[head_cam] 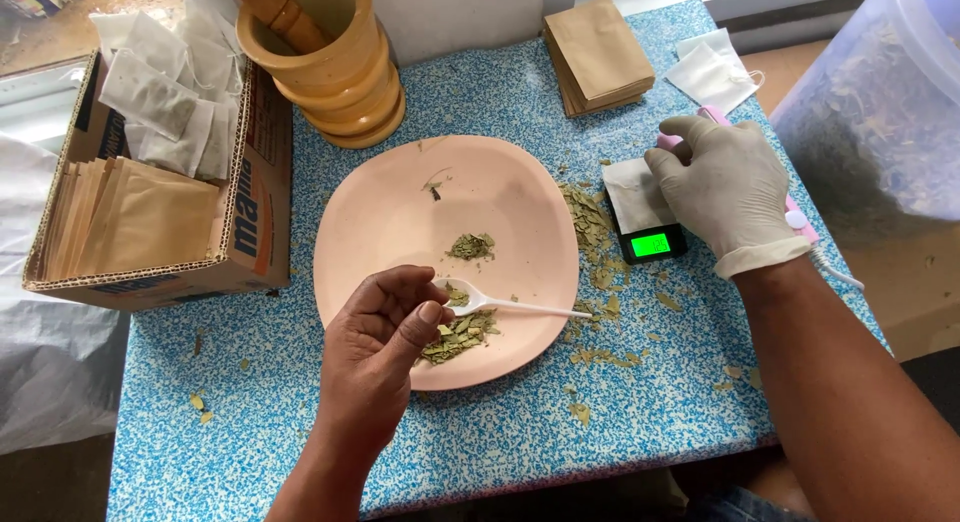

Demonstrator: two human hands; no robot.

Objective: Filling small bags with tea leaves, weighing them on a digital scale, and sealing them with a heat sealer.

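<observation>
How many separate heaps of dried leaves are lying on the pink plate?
2 heaps on the pink plate: a small heap near its middle, and a larger heap at the near edge beside the left hand. Single leaf bits lie scattered too.

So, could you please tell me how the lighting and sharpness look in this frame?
Head view: soft, even daylight with faint shadows; the pink plate and dried leaves are sharp; the scale's green display glows too brightly to read; the clear plastic tub at the right edge looks hazy; straight edges bow slightly near the corners.
</observation>
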